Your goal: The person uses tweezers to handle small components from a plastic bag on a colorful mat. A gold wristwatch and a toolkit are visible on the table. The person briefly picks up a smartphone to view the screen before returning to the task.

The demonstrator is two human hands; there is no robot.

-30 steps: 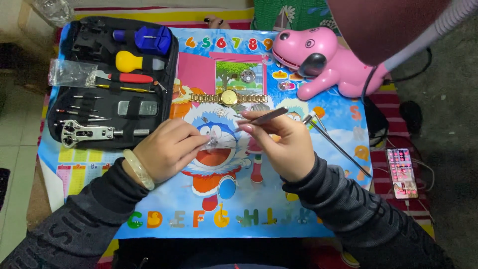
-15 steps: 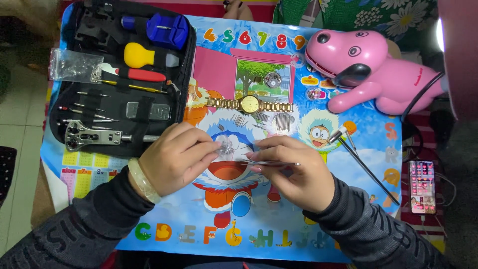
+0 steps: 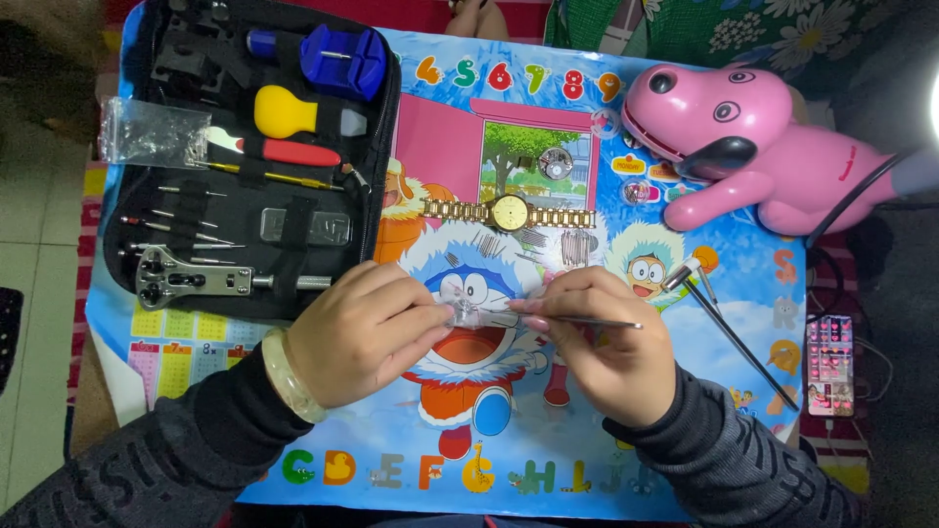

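Clear crinkled plastic bag [image 3: 469, 315] pinched between both hands, right gripping thin metal tweezers [image 3: 587, 322].

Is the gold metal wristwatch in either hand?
No, the gold metal wristwatch lies on the mat above both hands, touching neither.

A small clear item [image 3: 468, 315] pinched between the left hand [image 3: 357, 332] and right hand [image 3: 606, 347] was too small to identify, mostly hidden by fingertips. The tool case [image 3: 245, 147] ran past the top edge, and both sleeves were cut off below.
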